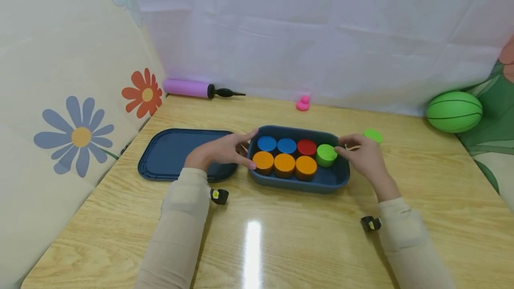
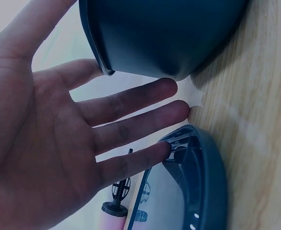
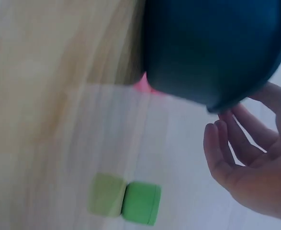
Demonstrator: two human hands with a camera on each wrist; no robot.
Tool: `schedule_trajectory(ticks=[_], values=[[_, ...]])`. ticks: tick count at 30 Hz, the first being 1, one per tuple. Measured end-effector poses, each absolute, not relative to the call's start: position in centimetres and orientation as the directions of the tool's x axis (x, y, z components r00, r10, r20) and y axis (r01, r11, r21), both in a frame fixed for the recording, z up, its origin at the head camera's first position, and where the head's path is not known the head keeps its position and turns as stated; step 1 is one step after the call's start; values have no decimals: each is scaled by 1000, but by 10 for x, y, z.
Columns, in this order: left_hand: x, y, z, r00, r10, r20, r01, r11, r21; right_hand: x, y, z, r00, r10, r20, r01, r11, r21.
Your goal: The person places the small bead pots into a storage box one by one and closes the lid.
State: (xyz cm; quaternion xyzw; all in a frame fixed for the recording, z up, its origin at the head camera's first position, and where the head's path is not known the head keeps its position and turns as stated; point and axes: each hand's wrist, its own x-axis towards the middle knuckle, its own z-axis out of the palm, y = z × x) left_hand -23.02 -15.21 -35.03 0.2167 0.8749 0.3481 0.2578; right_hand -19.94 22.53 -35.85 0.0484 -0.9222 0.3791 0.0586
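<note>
A dark blue box (image 1: 299, 186) sits on the table, holding two blue cylinders (image 1: 287, 145), one red cylinder (image 1: 307, 147), one light-green cylinder (image 1: 326, 155) and a front row of three orange cylinders (image 1: 284, 164). My left hand (image 1: 226, 148) spans the box's left end, thumb and index finger at its rim. In the left wrist view the other fingers (image 2: 130, 103) are stretched out straight. At the right end my right hand (image 1: 363, 155) holds the rim, its thumb reaching inside beside the light-green cylinder. Its fingers (image 3: 243, 143) are bent under the rim in the right wrist view.
A flat blue lid (image 1: 176, 150) lies left of the box, partly under my left arm. Another green cylinder (image 1: 373, 135) stands behind my right hand. Along the back wall are a purple hand pump (image 1: 188, 88), a pink toy (image 1: 303, 103) and a green ball (image 1: 454, 112).
</note>
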Motion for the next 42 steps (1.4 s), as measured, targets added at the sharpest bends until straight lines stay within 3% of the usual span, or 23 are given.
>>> schedule_trajectory(ticks=[6,17,42], values=[[-229,-152,-350,-773,554,-309,190,666,721,-204,249,-355,-988,43,150,-80,687,-722],[-227,-147,-349,-763,570,-304,198,654,730,-214,295,-361,-992,127,6,85,697,-712],[-227,-153,-347,-770,556,-312,188,666,722,-247,301,-364,-997,66,-32,72,818,-570]])
